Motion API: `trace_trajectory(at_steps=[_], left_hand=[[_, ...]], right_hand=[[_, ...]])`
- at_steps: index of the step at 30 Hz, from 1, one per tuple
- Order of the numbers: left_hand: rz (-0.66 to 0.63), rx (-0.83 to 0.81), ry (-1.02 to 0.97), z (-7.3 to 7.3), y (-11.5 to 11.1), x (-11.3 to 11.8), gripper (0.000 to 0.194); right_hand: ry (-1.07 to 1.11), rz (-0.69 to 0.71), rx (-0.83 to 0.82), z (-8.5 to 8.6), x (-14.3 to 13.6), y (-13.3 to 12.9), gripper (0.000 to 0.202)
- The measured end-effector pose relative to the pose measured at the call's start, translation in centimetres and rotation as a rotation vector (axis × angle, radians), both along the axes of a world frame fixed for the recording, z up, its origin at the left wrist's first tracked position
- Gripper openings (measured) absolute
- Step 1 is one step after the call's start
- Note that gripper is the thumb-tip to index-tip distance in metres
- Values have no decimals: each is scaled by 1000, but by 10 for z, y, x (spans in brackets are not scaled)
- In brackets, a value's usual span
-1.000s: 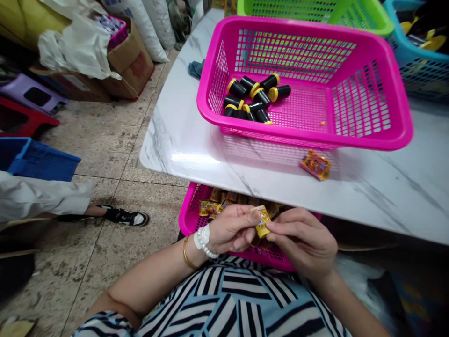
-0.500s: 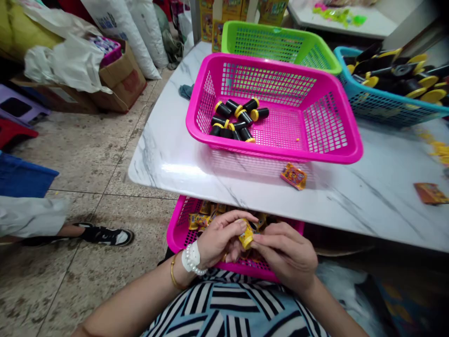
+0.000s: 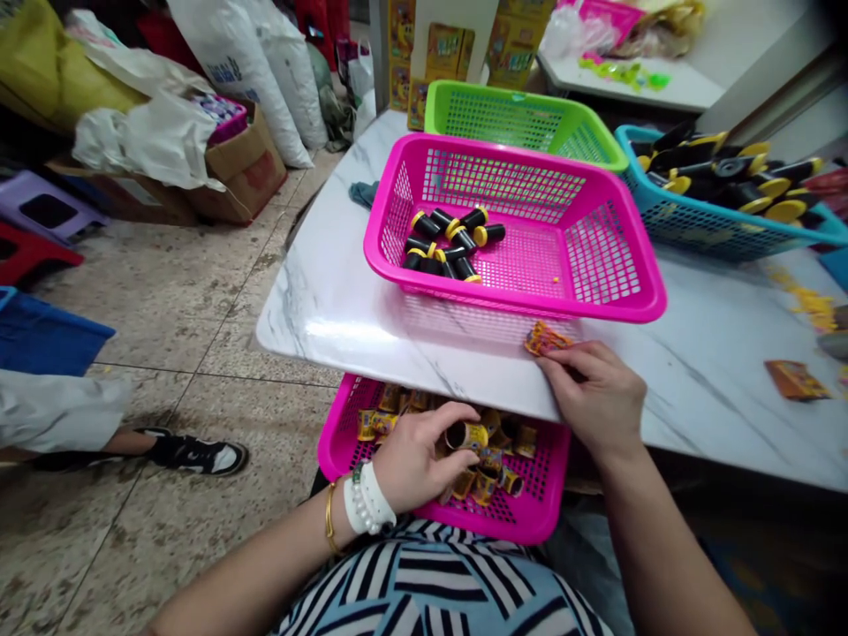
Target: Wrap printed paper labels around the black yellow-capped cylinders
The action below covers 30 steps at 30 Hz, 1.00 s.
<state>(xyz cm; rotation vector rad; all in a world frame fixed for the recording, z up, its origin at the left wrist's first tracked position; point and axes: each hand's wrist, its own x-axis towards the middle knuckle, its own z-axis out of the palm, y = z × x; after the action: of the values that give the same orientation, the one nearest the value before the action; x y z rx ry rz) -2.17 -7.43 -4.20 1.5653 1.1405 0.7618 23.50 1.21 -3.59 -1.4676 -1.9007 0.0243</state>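
Left hand (image 3: 420,455): fingers curved around yellow printed tube (image 3: 475,436) at near pink basket (image 3: 530,528), gripped or loose cannot tell | Right hand (image 3: 596,393): fingers pinching orange printed labels (image 3: 547,336) on marbled surface (image 3: 702,389), near side of far pink basket (image 3: 616,311) | Black yellow-capped cylinders (image 3: 462,238): far basket, left end

Stained speckled floor (image 3: 231,322), white marble-veined table (image 3: 411,353) with bright glare (image 3: 344,327), purple stool (image 3: 74,212), second white table (image 3: 685,91) behind

Right fingers (image 3: 575,357) pinching orange packet (image 3: 543,337), pink basket (image 3: 517,300) behind
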Motion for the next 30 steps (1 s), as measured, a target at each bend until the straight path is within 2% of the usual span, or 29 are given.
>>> trace_trajectory(at_steps=[3, 5, 8, 12, 15, 17, 19, 20, 21, 23, 26, 28, 30], left_hand=[[100, 128, 81, 6, 2, 0, 39], [181, 145, 59, 15, 5, 2, 32], [269, 45, -91, 29, 17, 11, 32], [264, -167, -335, 34, 38, 20, 32], [233, -166, -354, 33, 49, 15, 24], [199, -111, -284, 32, 53, 9, 23], [131, -67, -201, 33, 56, 5, 25], [113, -46, -171, 34, 56, 4, 27], [124, -23, -161, 36, 56, 4, 29], [227, 7, -209, 40, 53, 5, 32], [440, 58, -315, 46, 39, 6, 34], [475, 125, -300, 48, 27, 7, 33], [459, 192, -265, 47, 17, 9, 28]], right_hand=[[132, -13, 26, 3, 0, -7, 10], [185, -32, 91, 5, -5, -15, 10], [143, 22, 193, 8, -26, -34, 22], [86, 256, 246, 13, -59, -54, 47], [184, 296, 92, 21, -65, -55, 44], [342, 267, -138, 27, -62, -49, 39], [476, 288, -393, 32, -60, -42, 25], [515, 307, -481, 34, -60, -39, 20], [536, 312, -525, 36, -62, -37, 24], [558, 245, -495, 36, -67, -36, 37], [585, 119, -360, 32, -77, -42, 44], [592, 84, -323, 29, -83, -47, 46], [591, 76, -313, 26, -86, -51, 45]])
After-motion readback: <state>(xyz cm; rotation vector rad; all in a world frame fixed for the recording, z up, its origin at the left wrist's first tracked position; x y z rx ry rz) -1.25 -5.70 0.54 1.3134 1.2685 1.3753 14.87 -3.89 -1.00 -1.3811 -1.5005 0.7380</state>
